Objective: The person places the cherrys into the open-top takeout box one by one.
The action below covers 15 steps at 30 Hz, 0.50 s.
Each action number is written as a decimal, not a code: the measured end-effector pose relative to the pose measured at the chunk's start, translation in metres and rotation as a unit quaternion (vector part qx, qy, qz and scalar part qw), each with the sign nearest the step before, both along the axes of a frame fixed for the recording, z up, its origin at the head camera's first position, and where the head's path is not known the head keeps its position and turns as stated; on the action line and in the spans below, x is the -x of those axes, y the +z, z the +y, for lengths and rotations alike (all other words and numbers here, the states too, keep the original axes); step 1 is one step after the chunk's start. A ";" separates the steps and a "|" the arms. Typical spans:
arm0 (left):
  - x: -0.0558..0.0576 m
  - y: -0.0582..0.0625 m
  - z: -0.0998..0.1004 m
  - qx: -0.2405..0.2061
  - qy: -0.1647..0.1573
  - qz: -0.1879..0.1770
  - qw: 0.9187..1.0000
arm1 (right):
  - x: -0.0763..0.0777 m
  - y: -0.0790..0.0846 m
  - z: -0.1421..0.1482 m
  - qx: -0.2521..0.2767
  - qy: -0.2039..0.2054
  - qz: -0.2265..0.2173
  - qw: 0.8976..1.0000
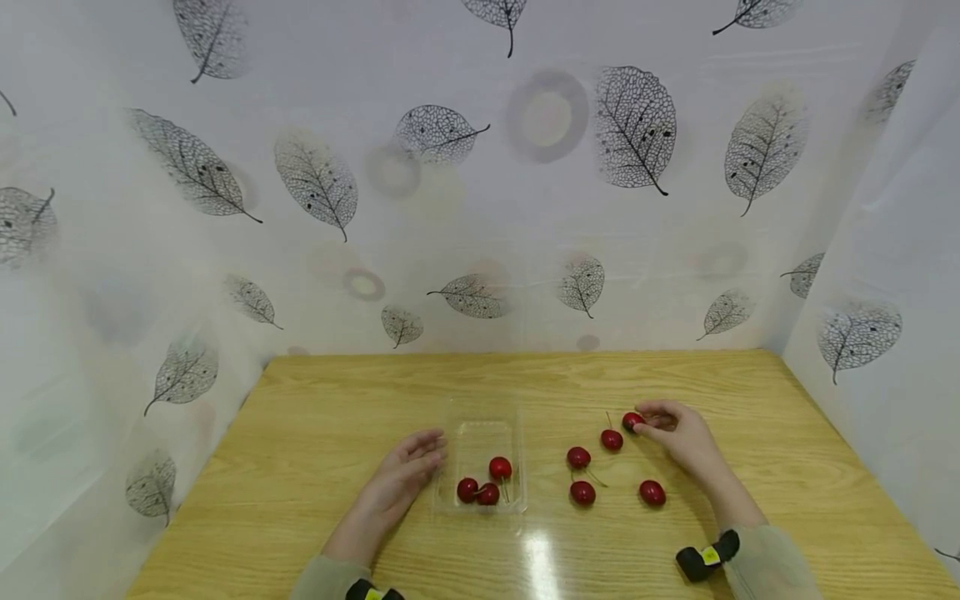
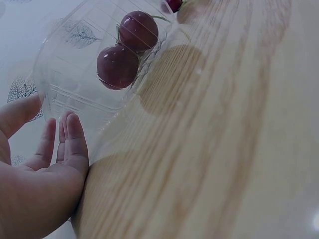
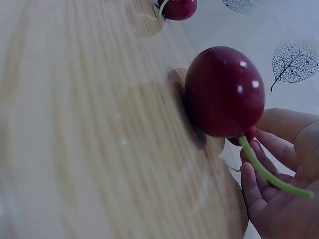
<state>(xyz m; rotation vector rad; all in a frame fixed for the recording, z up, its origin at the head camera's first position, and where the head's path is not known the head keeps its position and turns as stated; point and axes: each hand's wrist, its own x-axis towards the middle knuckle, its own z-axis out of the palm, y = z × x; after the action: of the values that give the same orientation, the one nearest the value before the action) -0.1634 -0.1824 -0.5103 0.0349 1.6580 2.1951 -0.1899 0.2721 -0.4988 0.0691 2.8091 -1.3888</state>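
A clear plastic box [image 1: 484,510] stands on the table with three red cherries in it, among them an upper cherry [image 1: 500,468]. My left hand [image 1: 405,477] is at the box's left side, its fingers loosely extended and holding nothing; in the left wrist view the fingertips [image 2: 75,124] come up to the clear wall. On the right, my right hand [image 1: 678,433] pinches a dark red cherry [image 1: 632,422] between thumb and fingers, low over the table. In the right wrist view a nearer cherry [image 3: 224,92] with a green stem mostly hides the held one.
Between box and right hand lie several loose cherries: one with an upright stem [image 1: 611,440], and a pair [image 1: 578,457] one in front of the other. Another cherry [image 1: 652,492] sits nearer the right wrist. A leaf-printed sheet [image 1: 480,225] rises behind the wooden table [image 1: 360,383].
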 end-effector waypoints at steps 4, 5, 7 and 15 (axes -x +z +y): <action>0.000 0.000 0.000 0.000 0.002 -0.001 1.000 | 0.001 -0.002 0.000 -0.008 0.004 0.005 1.000; 0.000 0.000 0.000 0.000 0.002 -0.002 1.000 | 0.001 -0.002 -0.001 -0.009 0.006 0.004 1.000; 0.000 0.000 0.000 0.001 0.003 -0.002 1.000 | 0.001 -0.003 -0.001 -0.011 0.005 0.003 1.000; 0.000 0.000 0.000 0.002 0.005 -0.006 1.000 | 0.002 -0.002 -0.001 -0.023 0.011 -0.006 1.000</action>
<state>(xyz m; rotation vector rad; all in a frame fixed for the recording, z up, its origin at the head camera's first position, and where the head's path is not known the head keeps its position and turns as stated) -0.1630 -0.1823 -0.5100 0.0124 1.6587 2.1957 -0.1920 0.2712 -0.5007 0.0459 2.8239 -1.3159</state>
